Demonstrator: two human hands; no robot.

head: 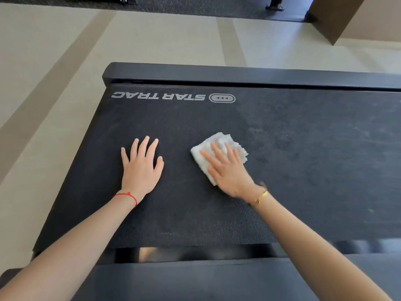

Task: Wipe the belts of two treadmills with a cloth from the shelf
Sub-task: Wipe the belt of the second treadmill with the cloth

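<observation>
The right hand (pixel 227 170) is lying flat with straight fingers on a folded white cloth (pixel 219 153), pressing it down on the black treadmill belt (pixel 303 159). The left hand (pixel 141 168) is resting flat on the belt just beside the cloth, fingers spread and holding nothing. A red string bracelet (pixel 128 195) is sitting on the left wrist and a gold bracelet (pixel 261 196) on the right wrist. White "STAR TRAC" letters (pixel 158 96) are showing upside down near the far side rail (pixel 238 74). The pale floor (pixel 65 51) is lying beyond it

On the one black textured treadmill belt (pixel 282 148) we count one folded white cloth (pixel 219 153), two of our hands flat, left (pixel 141 168), right (pixel 227 170)
</observation>
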